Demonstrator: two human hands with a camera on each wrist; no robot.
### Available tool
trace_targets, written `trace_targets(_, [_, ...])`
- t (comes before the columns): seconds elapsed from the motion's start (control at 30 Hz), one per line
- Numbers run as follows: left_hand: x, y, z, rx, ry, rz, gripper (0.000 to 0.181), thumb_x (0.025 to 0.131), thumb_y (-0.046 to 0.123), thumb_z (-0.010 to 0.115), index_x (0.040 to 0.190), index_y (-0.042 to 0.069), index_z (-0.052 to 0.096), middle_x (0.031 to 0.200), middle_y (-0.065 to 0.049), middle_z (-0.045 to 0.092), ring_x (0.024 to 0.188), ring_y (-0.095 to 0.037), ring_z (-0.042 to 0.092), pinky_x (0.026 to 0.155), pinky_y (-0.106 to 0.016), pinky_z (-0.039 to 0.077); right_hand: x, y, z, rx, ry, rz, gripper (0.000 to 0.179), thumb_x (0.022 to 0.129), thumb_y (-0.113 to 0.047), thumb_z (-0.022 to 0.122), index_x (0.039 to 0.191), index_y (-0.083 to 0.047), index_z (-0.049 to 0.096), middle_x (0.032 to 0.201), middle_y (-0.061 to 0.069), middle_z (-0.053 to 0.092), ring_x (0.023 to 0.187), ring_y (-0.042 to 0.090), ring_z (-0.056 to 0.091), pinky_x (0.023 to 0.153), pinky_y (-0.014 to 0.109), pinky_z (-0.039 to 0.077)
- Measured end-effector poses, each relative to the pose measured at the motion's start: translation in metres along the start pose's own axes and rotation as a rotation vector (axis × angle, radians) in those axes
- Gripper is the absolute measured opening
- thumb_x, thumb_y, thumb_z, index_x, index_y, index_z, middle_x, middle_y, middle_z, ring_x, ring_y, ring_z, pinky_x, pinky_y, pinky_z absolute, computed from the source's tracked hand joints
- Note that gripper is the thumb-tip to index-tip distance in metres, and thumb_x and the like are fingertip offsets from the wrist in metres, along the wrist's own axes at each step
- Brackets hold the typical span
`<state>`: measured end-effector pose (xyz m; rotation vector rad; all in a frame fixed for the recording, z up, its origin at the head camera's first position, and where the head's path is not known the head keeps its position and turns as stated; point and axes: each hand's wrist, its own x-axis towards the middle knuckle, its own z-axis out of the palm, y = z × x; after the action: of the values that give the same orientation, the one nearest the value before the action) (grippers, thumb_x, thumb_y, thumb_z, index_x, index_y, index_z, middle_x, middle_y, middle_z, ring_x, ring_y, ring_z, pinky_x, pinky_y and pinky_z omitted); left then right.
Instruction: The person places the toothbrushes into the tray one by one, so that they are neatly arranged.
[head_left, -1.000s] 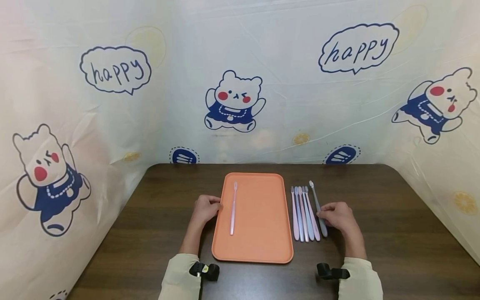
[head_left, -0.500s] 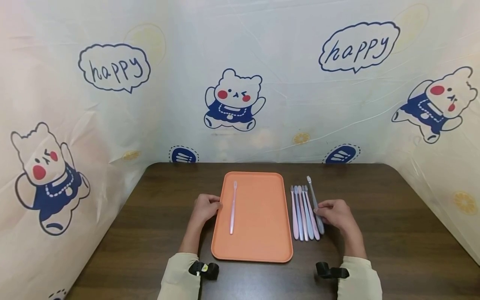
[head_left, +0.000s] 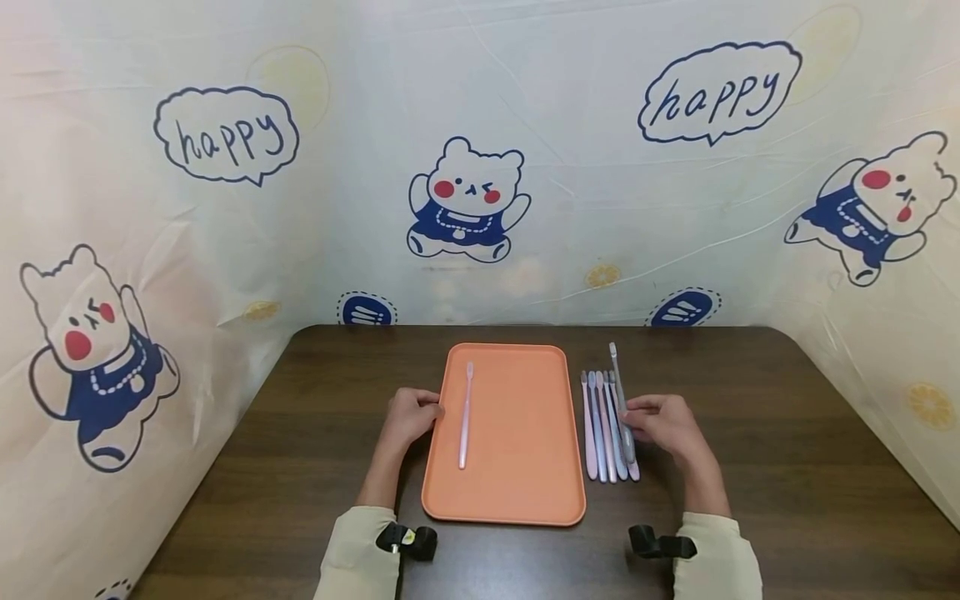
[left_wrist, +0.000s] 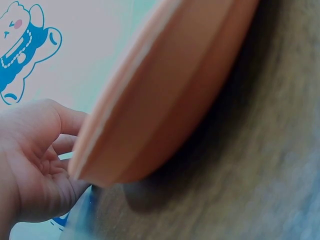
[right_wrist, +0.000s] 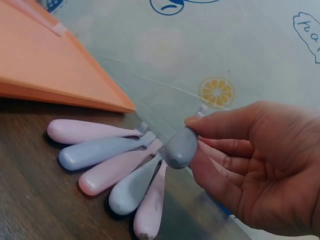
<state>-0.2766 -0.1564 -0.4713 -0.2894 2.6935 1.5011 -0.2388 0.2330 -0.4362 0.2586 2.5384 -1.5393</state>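
Observation:
In the head view my right hand pinches a grey toothbrush between thumb and fingers, above the right end of a row of toothbrushes. Its rounded grey handle end faces the right wrist camera, off the table. Several pink and blue toothbrushes lie side by side, bristle ends pointing away. My left hand holds the left rim of an orange tray; the left wrist view shows the fingers at the rim, partly hidden behind it. One pink toothbrush lies lengthwise in the tray's left part.
The dark wooden table carries the tray and the row, with a narrow gap between them. A printed curtain encloses the table's back and sides. A black wrist camera is strapped to each sleeve.
My right hand has lifted the grey toothbrush from the table and carried it left, over the right end of the row. My left hand stays at the tray's rim.

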Motion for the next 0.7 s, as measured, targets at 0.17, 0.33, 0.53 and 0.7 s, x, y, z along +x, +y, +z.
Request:
trace_targets(0.17, [0.0, 0.0, 0.0, -0.004, -0.001, 0.001, 0.029, 0.086, 0.007, 0.065, 0.111, -0.002, 0.077, 0.103, -0.018, 0.076, 0.075, -0.015, 0.066, 0.065, -0.027, 0.056, 0.0, -0.004, 0.007, 0.02, -0.016, -0.02, 0.037, 0.096, -0.012, 0.066, 0.124, 0.012, 0.063, 0.122, 0.028, 0.067, 0.095, 0.019, 0.069, 0.088, 0.042, 0.062])
trace_targets(0.33, [0.001, -0.001, 0.001, -0.01, -0.003, 0.005, 0.029, 0.085, 0.006, 0.065, 0.11, -0.003, 0.076, 0.103, -0.019, 0.076, 0.074, -0.014, 0.068, 0.065, -0.027, 0.057, 0.002, -0.004, 0.013, 0.032, -0.012, -0.053, 0.037, 0.096, -0.012, 0.067, 0.123, 0.013, 0.064, 0.118, 0.027, 0.069, 0.092, 0.016, 0.069, 0.084, 0.04, 0.063])
trace_targets(0.53, [0.002, -0.002, 0.001, -0.016, -0.003, 0.002, 0.029, 0.085, 0.005, 0.064, 0.11, -0.003, 0.076, 0.103, -0.02, 0.075, 0.074, -0.014, 0.068, 0.065, -0.028, 0.059, 0.002, -0.008, 0.02, 0.028, -0.016, -0.076, 0.035, 0.096, -0.013, 0.068, 0.122, 0.011, 0.065, 0.116, 0.026, 0.07, 0.09, 0.015, 0.068, 0.083, 0.039, 0.063])
trace_targets(0.7, [0.003, -0.002, 0.002, -0.018, -0.003, -0.004, 0.028, 0.086, 0.006, 0.065, 0.11, -0.003, 0.076, 0.105, -0.02, 0.076, 0.076, -0.015, 0.07, 0.068, -0.03, 0.06, 0.003, -0.014, 0.029, 0.024, -0.022, -0.098, 0.033, 0.095, -0.012, 0.068, 0.119, 0.01, 0.067, 0.113, 0.025, 0.071, 0.089, 0.014, 0.067, 0.08, 0.037, 0.063])
